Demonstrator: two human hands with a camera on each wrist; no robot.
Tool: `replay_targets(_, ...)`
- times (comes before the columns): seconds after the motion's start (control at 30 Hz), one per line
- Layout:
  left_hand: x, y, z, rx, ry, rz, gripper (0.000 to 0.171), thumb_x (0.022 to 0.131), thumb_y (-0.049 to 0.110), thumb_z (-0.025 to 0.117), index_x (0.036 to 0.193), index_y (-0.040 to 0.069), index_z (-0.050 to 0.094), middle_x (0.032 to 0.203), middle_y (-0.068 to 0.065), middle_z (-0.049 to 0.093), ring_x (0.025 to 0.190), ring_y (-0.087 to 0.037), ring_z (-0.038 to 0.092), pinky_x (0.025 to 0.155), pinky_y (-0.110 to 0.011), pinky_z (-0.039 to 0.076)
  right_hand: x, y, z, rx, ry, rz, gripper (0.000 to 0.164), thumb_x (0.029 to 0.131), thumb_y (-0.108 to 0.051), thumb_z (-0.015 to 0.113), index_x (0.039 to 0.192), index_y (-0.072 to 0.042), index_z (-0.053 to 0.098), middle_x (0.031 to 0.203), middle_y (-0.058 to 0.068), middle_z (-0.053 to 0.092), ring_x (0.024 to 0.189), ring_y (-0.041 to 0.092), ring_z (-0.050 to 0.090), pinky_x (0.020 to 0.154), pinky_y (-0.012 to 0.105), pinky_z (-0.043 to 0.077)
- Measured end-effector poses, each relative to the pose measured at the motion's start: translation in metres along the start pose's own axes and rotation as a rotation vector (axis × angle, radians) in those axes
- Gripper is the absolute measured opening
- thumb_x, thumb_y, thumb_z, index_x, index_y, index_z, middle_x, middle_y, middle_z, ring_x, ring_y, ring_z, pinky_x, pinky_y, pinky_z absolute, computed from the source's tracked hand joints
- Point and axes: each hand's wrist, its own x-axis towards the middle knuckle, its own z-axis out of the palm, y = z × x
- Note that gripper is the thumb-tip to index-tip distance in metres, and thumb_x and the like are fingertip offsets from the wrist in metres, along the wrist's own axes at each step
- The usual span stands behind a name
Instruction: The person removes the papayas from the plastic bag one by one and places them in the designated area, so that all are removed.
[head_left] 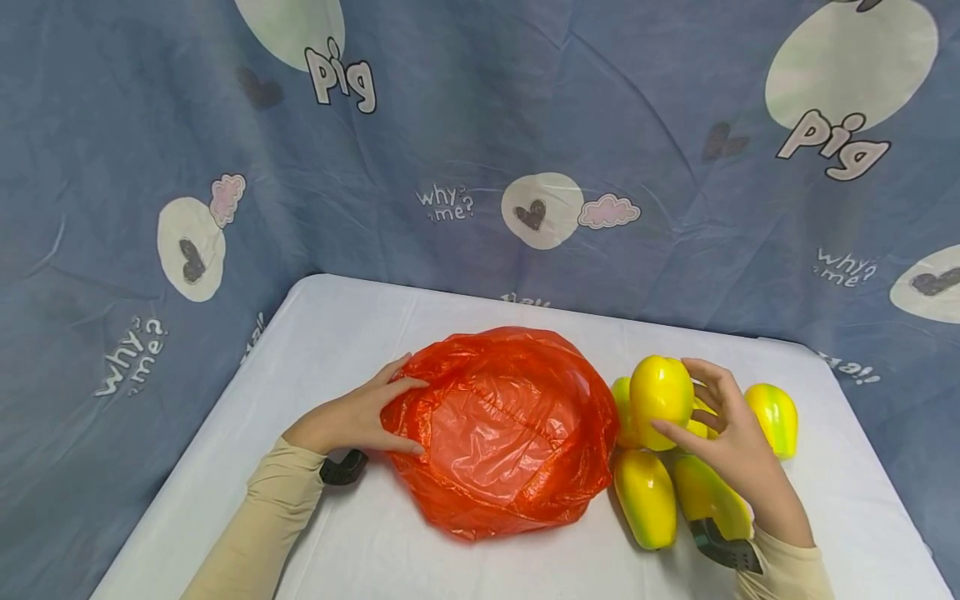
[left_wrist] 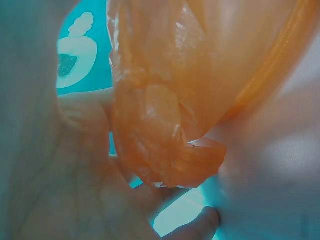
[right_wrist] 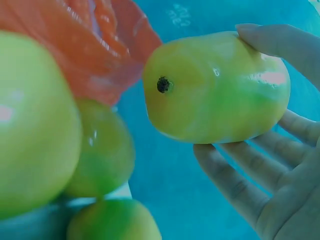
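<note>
A red plastic bag [head_left: 491, 433] stands on the table with its mouth spread wide and its rim rolled outward. At its left rim is my left hand [head_left: 367, 410], fingers and thumb spread against the thin plastic; the left wrist view shows the crumpled bag side [left_wrist: 165, 115] in front of the palm. My right hand [head_left: 738, 425] grips a shiny yellow-green papaya [head_left: 662, 402] between thumb and fingertips, right of the bag and above other papayas. In the right wrist view the held papaya [right_wrist: 220, 87] lies sideways, its dark stem spot showing.
Below the right hand, a papaya [head_left: 647, 500] and a second one [head_left: 708, 492] lie on the white table [head_left: 360, 533], with others partly hidden behind. Another papaya [head_left: 772, 419] is at the far right. A blue printed curtain [head_left: 480, 150] hangs behind the table.
</note>
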Motion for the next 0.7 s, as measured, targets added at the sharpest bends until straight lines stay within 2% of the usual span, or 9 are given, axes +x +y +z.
replay_targets(0.1, 0.000, 0.000, 0.000, 0.002, 0.000, -0.001, 0.096, 0.071, 0.061, 0.087, 0.151, 0.021, 0.050, 0.174, -0.009, 0.010, 0.153, -0.042, 0.033, 0.111, -0.066, 0.045, -0.005, 0.007, -0.006, -0.008, 0.026, 0.023, 0.083, 0.089, -0.019, 0.083, 0.155, -0.012, 0.033, 0.155, 0.015, 0.043, 0.122, -0.018, 0.043, 0.090, 0.000, 0.044)
replay_targets(0.27, 0.000, -0.001, 0.001, 0.008, -0.002, -0.009, 0.096, 0.072, 0.061, 0.087, 0.152, 0.022, 0.050, 0.174, -0.009, 0.010, 0.153, -0.042, 0.033, 0.111, -0.066, 0.045, -0.011, 0.018, -0.015, -0.034, 0.073, 0.010, 0.082, 0.089, -0.015, 0.083, 0.155, -0.010, 0.035, 0.153, 0.016, 0.043, 0.120, -0.022, 0.041, 0.089, -0.001, 0.043)
replay_targets(0.53, 0.000, -0.002, 0.001, 0.006, -0.001, -0.006, 0.097, 0.071, 0.062, 0.087, 0.151, 0.022, 0.050, 0.174, -0.009, 0.010, 0.153, -0.042, 0.033, 0.111, -0.066, 0.045, -0.023, 0.032, -0.029, -0.086, 0.137, 0.008, 0.083, 0.087, -0.013, 0.084, 0.157, -0.014, 0.039, 0.153, -0.004, 0.047, 0.120, -0.022, 0.042, 0.088, -0.003, 0.041)
replay_targets(0.7, 0.000, -0.002, 0.001, 0.013, -0.002, -0.007, 0.097, 0.071, 0.063, 0.086, 0.152, 0.023, 0.050, 0.175, -0.009, 0.010, 0.153, -0.042, 0.033, 0.111, -0.066, 0.045, -0.031, 0.043, -0.039, -0.096, 0.152, 0.045, 0.084, 0.088, -0.012, 0.083, 0.159, -0.015, 0.038, 0.156, -0.008, 0.045, 0.118, -0.023, 0.041, 0.087, -0.004, 0.040)
